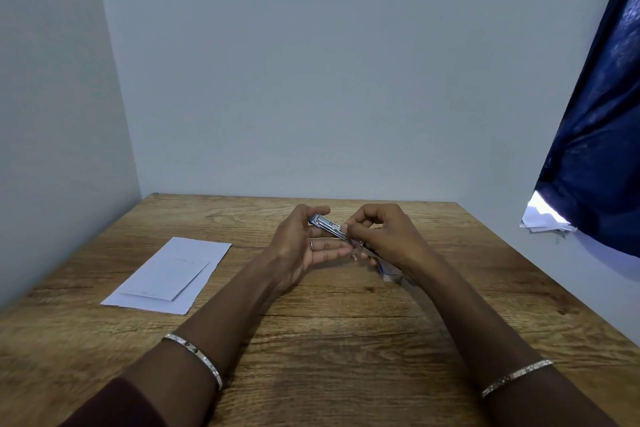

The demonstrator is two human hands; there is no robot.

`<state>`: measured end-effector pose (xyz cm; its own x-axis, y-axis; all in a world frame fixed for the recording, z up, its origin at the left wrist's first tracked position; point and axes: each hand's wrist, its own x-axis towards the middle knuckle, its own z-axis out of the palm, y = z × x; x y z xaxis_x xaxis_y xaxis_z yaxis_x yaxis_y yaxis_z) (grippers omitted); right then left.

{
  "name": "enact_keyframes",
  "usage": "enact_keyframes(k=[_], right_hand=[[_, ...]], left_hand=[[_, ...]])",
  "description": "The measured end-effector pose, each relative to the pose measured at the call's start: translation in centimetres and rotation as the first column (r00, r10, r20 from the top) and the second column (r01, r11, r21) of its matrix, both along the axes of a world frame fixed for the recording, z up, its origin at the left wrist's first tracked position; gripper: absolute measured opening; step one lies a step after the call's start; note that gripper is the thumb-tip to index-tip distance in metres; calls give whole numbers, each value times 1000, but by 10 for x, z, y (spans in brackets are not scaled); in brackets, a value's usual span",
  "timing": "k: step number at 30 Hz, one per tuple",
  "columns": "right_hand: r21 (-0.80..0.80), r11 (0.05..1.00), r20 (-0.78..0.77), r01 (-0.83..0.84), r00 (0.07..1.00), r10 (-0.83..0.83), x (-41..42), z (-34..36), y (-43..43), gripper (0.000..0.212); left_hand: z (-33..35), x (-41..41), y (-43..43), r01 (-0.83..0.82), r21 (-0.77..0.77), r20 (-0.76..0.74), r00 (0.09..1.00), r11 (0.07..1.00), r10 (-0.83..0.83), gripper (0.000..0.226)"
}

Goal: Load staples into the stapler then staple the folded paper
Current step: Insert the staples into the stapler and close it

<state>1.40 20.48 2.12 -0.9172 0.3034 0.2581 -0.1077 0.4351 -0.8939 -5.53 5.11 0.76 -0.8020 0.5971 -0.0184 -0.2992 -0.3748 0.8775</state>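
Loading step, by my judgement: my left hand (301, 246) cradles the stapler (329, 227) above the bench (346, 340), fingers curled round it; right hand (384, 236) fingers pinched at its metal channel, staples too small to confirm; next, seat the strip and close; folded paper (166, 276) lies well left, unstapled; plain wall, blue curtain (595, 149) at right.
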Motion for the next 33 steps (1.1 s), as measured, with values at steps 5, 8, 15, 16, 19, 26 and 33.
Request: enact_keyframes(k=[5,8,15,16,19,26,33], right_hand=[[-117,993,-49,-19,999,13,1,1,-2,18],[-162,982,-47,-94,995,87,3,4,-1,20],[-316,910,80,-269,948,308,10,17,6,22],[-353,899,96,-260,946,311,11,18,8,24],[-451,858,112,-244,939,325,12,20,13,46],[-570,683,-190,-457,882,432,9,17,18,44],[-239,954,-163,-179,976,143,-1,-3,-6,16]], left_hand=[[-2,-2,3,24,68,53,998,997,-28,25],[-5,-5,2,35,84,50,998,996,-39,23],[-5,-13,-3,-49,126,71,997,991,40,20],[-5,-14,-3,-62,132,79,996,989,52,21],[-4,-17,-4,-103,152,91,992,983,90,20],[-6,-19,-4,-140,99,-35,989,985,144,20],[-8,-5,1,-89,-55,-310,948,995,67,20]])
